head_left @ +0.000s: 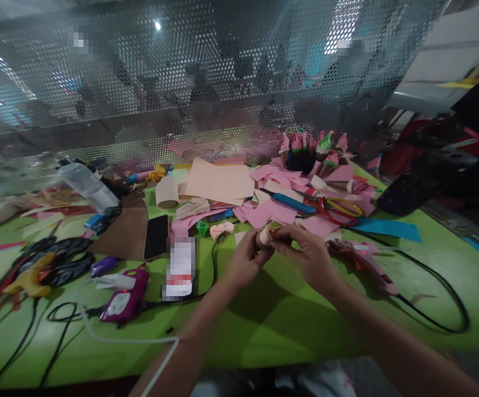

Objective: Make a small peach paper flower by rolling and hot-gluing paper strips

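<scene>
**Small pale-peach curled ring (265,236) shaped, not yet set down**

You hold the ring between both hands: your left hand (245,256) narrows around its near-left side, and your right hand (308,253) brings its fingertips together on the opposite edge. The curling looks done; whether the ends are fastened cannot be told, so any fixing may be what is left. Just right of your right hand lies a corded pink plastic glue gun (374,264), held by neither hand. Beyond your left hand lies a flat pale-peach sheet (218,179); beyond your right stand pink-and-green swirl-topped cones (325,142), apparently finished pieces.
</scene>
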Available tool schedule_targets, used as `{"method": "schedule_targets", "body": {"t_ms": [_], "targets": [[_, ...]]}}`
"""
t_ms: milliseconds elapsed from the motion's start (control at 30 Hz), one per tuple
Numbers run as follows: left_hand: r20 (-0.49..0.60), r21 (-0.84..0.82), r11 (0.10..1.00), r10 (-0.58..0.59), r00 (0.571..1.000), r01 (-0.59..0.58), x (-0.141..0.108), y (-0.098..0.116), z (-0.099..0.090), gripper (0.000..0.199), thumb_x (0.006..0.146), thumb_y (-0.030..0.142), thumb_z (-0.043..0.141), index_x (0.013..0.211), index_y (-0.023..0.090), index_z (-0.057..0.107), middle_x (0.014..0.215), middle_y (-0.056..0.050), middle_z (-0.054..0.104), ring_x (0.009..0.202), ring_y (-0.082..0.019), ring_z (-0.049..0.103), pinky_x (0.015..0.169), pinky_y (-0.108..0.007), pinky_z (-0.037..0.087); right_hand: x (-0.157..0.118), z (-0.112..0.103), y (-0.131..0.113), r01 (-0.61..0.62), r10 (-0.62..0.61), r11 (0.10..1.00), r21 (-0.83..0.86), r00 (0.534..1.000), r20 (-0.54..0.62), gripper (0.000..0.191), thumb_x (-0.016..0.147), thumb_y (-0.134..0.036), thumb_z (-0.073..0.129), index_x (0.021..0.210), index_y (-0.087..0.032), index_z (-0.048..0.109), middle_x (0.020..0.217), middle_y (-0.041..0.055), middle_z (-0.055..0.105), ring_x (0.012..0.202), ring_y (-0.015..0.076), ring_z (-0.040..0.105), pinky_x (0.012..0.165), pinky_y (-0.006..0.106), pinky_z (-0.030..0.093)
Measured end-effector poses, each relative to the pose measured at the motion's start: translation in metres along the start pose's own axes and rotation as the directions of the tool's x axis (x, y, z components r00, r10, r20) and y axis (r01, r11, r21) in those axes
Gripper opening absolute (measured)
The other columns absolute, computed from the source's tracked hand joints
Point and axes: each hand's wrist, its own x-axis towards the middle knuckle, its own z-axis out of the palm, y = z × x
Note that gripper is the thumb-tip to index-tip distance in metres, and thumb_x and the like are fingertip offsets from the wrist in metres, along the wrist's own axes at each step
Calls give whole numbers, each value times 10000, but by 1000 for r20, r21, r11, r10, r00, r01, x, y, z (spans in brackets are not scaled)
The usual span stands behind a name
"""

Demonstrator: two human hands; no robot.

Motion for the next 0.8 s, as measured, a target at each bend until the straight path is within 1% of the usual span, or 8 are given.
{"method": "schedule_targets", "body": {"t_ms": [100, 200, 333, 400, 500, 633, 800], "targets": [[17, -16, 1000, 7, 1000, -7, -1, -2, 0, 303, 851, 286, 609, 1133, 189, 557, 1103, -67, 623, 1022, -224, 559, 913, -355, 455, -1, 0, 4, 20, -19, 999, -30, 1000, 10, 47, 882, -276, 653, 860, -243, 677, 808, 6, 724, 745, 178, 674, 683, 283, 533], [37, -76, 997, 23, 999, -20, -1, -4, 2, 317, 852, 280, 613, 1152, 191, 561, 1130, -71, 625, 1058, -228, 561, 950, -356, 456, -2, 0, 8, 54, -52, 996, -67, 998, 36, 53, 893, -267, 640, 875, -247, 685, 841, 13, 735, 772, 185, 677, 699, 293, 533], [26, -164, 986, -9, 1000, 13, 0, -6, 3, 317, 827, 293, 639, 1121, 197, 574, 1121, -66, 623, 1071, -230, 565, 960, -351, 462, -2, -3, 10, 73, -68, 991, -116, 997, 45, 50, 891, -238, 642, 868, -252, 683, 866, 14, 730, 815, 190, 658, 736, 305, 514], [35, -222, 974, -40, 999, 47, 0, -5, 2, 356, 806, 331, 659, 1125, 205, 567, 1108, -58, 617, 1064, -231, 566, 943, -346, 470, -2, -4, 11, 62, -56, 987, -145, 997, 43, 44, 880, -234, 655, 845, -249, 678, 847, 16, 718, 821, 194, 641, 735, 308, 501], [65, -273, 959, -54, 996, 70, -1, 0, -4, 431, 793, 462, 658, 1120, 203, 549, 1092, -52, 601, 1068, -233, 556, 937, -336, 463, -1, -5, 12, 46, -40, 983, -175, 998, 38, 62, 875, -232, 657, 813, -239, 662, 805, 16, 698, 776, 191, 617, 703, 307, 487], [75, -186, 980, -61, 995, 74, -4, 7, -9, 459, 831, 607, 553, 1053, 205, 537, 1035, -41, 592, 1011, -216, 552, 900, -321, 456, -2, -1, 11, 100, -90, 968, -231, 995, 53, 94, 876, -200, 641, 788, -229, 657, 767, 21, 690, 740, 192, 603, 660, 304, 476], [41, -68, 992, -106, 994, 108, -6, 12, -7, 466, 857, 651, 474, 989, 213, 568, 948, -25, 611, 917, -200, 568, 832, -306, 461, -2, 3, 7, 204, -178, 919, -336, 978, 106, 102, 864, -154, 655, 782, -214, 667, 765, 35, 708, 731, 198, 612, 659, 321, 470]]}}
